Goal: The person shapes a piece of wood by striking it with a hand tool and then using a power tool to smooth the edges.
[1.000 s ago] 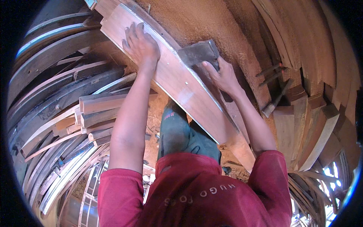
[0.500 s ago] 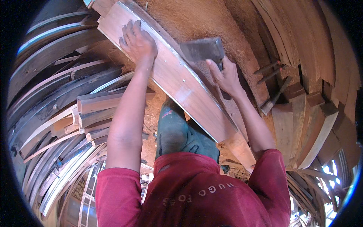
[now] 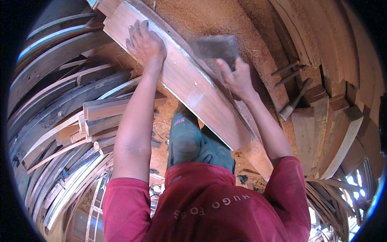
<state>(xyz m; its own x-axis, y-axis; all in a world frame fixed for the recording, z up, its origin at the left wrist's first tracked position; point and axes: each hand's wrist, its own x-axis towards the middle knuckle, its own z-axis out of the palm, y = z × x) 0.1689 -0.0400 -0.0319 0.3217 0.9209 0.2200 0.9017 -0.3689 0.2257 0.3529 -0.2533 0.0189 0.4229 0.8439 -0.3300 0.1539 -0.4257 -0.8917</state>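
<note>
A long plank [image 3: 183,80] slants across the view from the upper left to the lower middle, its far edge rough and pale. My left hand [image 3: 147,47] lies flat on the upper part of it, fingers stretched out and a little apart. To the right, my right hand [image 3: 240,80] is closed round the handle of a hatchet [image 3: 213,46], thumb up near the head. Its broad dark blade points left, above the far edge of the plank, and is smeared by motion. Most of the handle is hidden by the hand.
Curved timbers [image 3: 48,84] are stacked on the left. Thick wood blocks [image 3: 340,137] stand at the right, beside several hand tools [image 3: 296,99], perhaps chisels. Sawdust [image 3: 193,16] covers the surface beyond the plank. My knee [image 3: 185,139] is under its near edge.
The hatchet and my right hand have shifted slightly left and up, and the blade has turned flatter. My left hand stays in place on the plank.
</note>
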